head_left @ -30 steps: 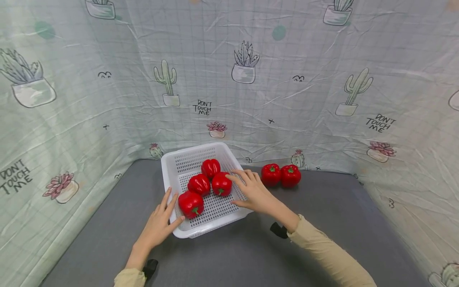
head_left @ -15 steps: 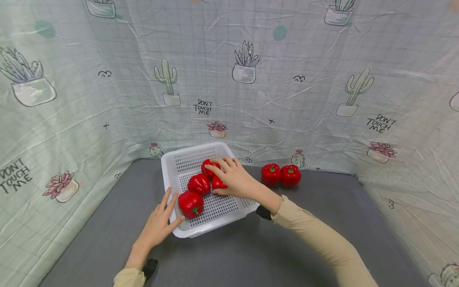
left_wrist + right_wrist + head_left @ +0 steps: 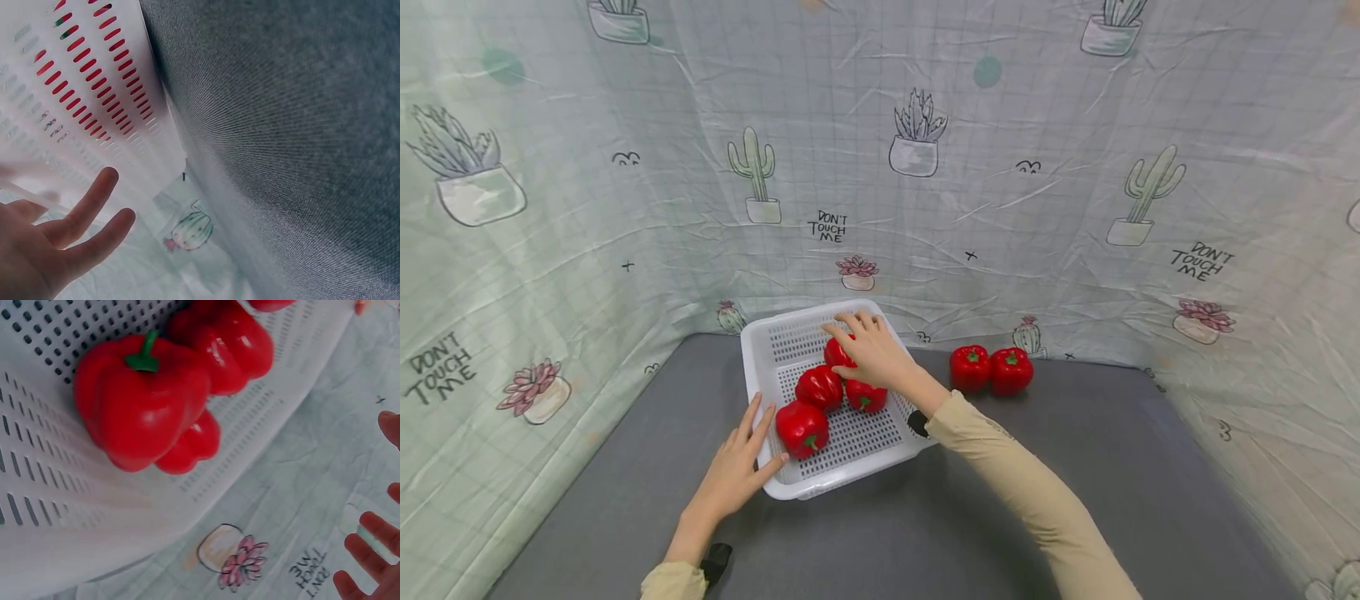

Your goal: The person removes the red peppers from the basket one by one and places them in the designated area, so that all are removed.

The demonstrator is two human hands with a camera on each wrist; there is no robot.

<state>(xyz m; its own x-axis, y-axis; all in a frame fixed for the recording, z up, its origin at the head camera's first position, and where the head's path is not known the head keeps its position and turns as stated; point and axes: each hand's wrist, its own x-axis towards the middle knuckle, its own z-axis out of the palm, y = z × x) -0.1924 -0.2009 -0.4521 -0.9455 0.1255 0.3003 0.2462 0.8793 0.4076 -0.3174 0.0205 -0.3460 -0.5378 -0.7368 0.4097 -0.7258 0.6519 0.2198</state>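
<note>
Your left hand (image 3: 730, 469): fingers spread at basket (image 3: 750, 358) rim | your right hand (image 3: 874, 350): spread over red peppers (image 3: 867, 400) | backdrop (image 3: 827, 227): "DON'T TOUCH ME"

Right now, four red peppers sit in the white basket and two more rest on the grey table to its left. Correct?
The side is wrong: in the head view, the two loose peppers rest on the grey table to the right of the white basket, which holds four red peppers.

Grey tabletop (image 3: 865, 542), seemingly cloth-covered, white basket (image 3: 850, 476), 2 peppers (image 3: 972, 372)
</note>
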